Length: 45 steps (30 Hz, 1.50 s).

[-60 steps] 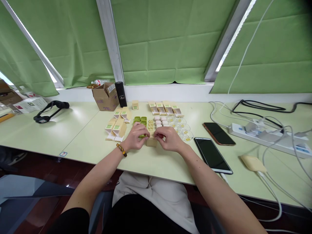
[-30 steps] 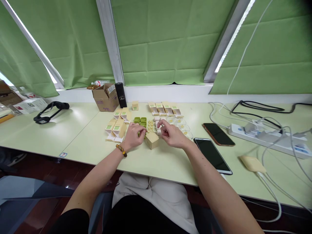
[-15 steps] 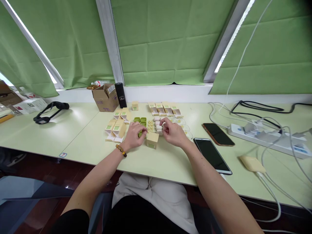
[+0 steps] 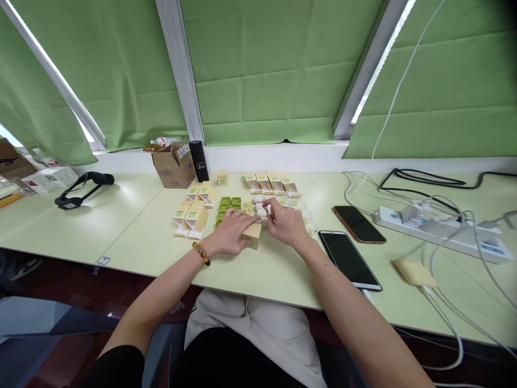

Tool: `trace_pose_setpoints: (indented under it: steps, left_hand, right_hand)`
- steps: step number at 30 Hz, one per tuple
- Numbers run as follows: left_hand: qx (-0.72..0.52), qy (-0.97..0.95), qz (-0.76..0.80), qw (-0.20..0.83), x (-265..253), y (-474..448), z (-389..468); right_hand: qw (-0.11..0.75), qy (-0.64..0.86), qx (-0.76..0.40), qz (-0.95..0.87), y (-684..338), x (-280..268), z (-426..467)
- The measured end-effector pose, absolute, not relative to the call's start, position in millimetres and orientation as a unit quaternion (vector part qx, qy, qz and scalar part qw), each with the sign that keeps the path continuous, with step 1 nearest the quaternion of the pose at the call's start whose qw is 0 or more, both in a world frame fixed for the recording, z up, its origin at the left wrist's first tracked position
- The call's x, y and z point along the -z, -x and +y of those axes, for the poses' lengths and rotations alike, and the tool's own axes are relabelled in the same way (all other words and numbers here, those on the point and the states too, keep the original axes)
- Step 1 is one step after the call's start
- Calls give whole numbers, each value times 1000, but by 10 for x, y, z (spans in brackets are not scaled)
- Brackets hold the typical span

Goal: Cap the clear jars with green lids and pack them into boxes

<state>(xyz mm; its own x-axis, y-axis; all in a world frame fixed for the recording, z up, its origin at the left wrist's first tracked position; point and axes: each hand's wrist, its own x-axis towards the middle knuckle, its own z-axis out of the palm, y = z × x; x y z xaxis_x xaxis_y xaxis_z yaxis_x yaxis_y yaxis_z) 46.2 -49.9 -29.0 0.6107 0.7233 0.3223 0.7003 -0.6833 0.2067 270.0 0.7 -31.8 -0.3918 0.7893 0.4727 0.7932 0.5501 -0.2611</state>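
Note:
My left hand (image 4: pixel 230 233), with a beaded bracelet at the wrist, is at a small beige box (image 4: pixel 253 235). Its fingers stretch over the far side and the thumb lies at the near left side, gripping it. My right hand (image 4: pixel 286 222) is just right of the box, index finger and thumb bent together in a pinch; what sits between them is too small to make out. White cylinders (image 4: pixel 258 200) stand by its fingertips. Left of those lie small yellow pieces (image 4: pixel 247 207) and green square cups (image 4: pixel 231 201), partly covered by my left hand.
Open beige boxes stand at left (image 4: pixel 196 214) and at the back (image 4: pixel 274 183). Clear plastic pieces (image 4: pixel 310 226) lie beyond my right hand. On the right are a white phone (image 4: pixel 349 260), a dark phone (image 4: pixel 359 223) and a power strip (image 4: pixel 444 231) with cables. A cardboard box (image 4: pixel 173 168) stands behind.
My left hand has moved right from the green cups onto the small box, covering its left part. My right hand has shifted slightly, staying near the white cylinders.

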Motion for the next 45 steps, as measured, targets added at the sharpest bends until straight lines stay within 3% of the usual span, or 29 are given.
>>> trace_pose_setpoints:
  steps: [9, 17, 27, 34, 39, 45]
  left_hand:
    - [-206, -868, 452, 13, 1, -347, -312]
    - [-241, -773, 587, -22, -327, 171, 745]
    - [-161, -722, 671, -47, 36, 426, 1477]
    - [-143, -729, 667, -63, 247, 397, 1503]
    - [-158, -724, 659, -129, 239, 412, 1387]
    - [-82, -763, 616, -178, 219, 418, 1324]
  right_hand:
    - [283, 489, 28, -825, -2674, 312, -17]
    - [274, 470, 34, -838, -2640, 328, -45]
    - [263, 457, 38, -849, -2615, 347, -67]
    - [255, 459, 34, -851, -2613, 354, -80]
    - [257, 453, 38, -853, -2587, 333, -112]
    - [238, 457, 38, -856, -2564, 327, -132]
